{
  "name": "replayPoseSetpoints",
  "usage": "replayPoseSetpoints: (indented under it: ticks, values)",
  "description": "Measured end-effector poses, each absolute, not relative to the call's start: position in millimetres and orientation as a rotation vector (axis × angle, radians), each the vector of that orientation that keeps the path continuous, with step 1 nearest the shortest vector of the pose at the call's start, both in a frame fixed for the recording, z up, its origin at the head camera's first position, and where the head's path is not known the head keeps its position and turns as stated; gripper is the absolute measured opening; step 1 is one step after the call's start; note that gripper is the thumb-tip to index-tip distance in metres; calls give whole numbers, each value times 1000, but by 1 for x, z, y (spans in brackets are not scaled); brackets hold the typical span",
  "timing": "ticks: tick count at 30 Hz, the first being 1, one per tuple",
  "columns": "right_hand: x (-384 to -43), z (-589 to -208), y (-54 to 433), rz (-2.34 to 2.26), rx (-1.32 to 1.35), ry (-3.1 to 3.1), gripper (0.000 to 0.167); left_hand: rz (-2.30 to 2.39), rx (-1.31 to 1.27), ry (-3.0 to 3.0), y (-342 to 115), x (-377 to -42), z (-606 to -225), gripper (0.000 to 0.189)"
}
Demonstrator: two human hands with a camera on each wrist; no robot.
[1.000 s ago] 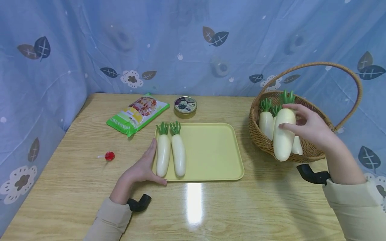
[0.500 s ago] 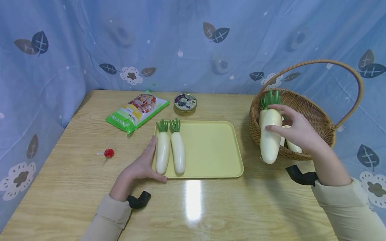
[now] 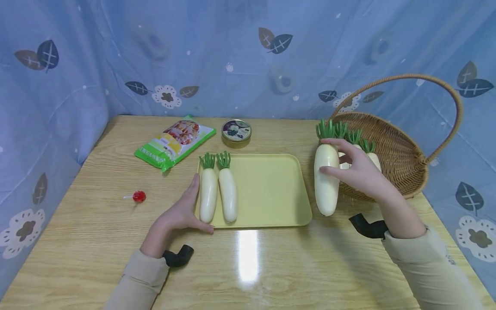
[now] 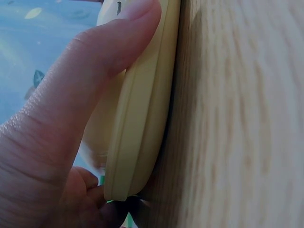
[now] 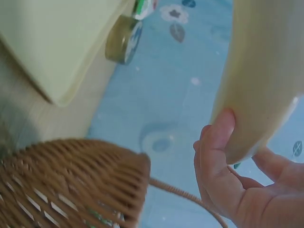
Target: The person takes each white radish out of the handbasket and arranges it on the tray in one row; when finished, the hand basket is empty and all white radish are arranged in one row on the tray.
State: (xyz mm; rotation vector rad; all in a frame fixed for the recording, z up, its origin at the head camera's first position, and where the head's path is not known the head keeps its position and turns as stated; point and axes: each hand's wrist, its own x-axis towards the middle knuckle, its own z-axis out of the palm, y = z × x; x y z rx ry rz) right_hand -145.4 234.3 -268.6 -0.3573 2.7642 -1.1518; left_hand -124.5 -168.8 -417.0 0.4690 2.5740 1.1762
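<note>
My right hand (image 3: 354, 168) grips a white radish (image 3: 327, 183) with a green top by its upper part. It hangs upright between the tray and the wicker basket (image 3: 399, 150). In the right wrist view the radish (image 5: 266, 71) sits between thumb and fingers. My left hand (image 3: 182, 213) rests against the left side of the yellow tray (image 3: 271, 189), its fingers extended and the thumb along the front corner. The left wrist view shows the thumb (image 4: 109, 42) on the tray's rim (image 4: 137, 118). Two radishes (image 3: 209, 196) lie side by side at the tray's left.
Several radishes (image 3: 373, 157) lie in the basket, partly hidden by my right hand. Its tall handle (image 3: 418, 76) arches above. Behind the tray stand a round tin (image 3: 236, 132) and a green-and-white food packet (image 3: 176, 142). A red lollipop (image 3: 138, 196) lies left of the tray.
My right hand has carried the radish left, from over the basket to the gap beside the tray. More radishes in the basket now show. The left hand stays at the tray's edge.
</note>
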Motion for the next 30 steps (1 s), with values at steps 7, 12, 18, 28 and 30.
replayPoseSetpoints:
  ticks: [7,12,18,28,30]
  values:
    - [-146,-280,220,-1188,-410,2747,64,1173,453,2568,-170,-123,-416,146]
    - [-146,-288,213,-1201,-420,2729,64,1172,457,2569,-168,-123,-415,147]
    - [-150,-297,203,-1241,-417,2665,65,1164,452,2576,-168,-125,-416,147]
    - [-155,-313,184,-1281,-447,2623,66,1158,456,2575,-168,-125,-415,148]
    - [-157,-315,180,-1272,-446,2629,66,1160,455,2574,-167,-125,-416,148]
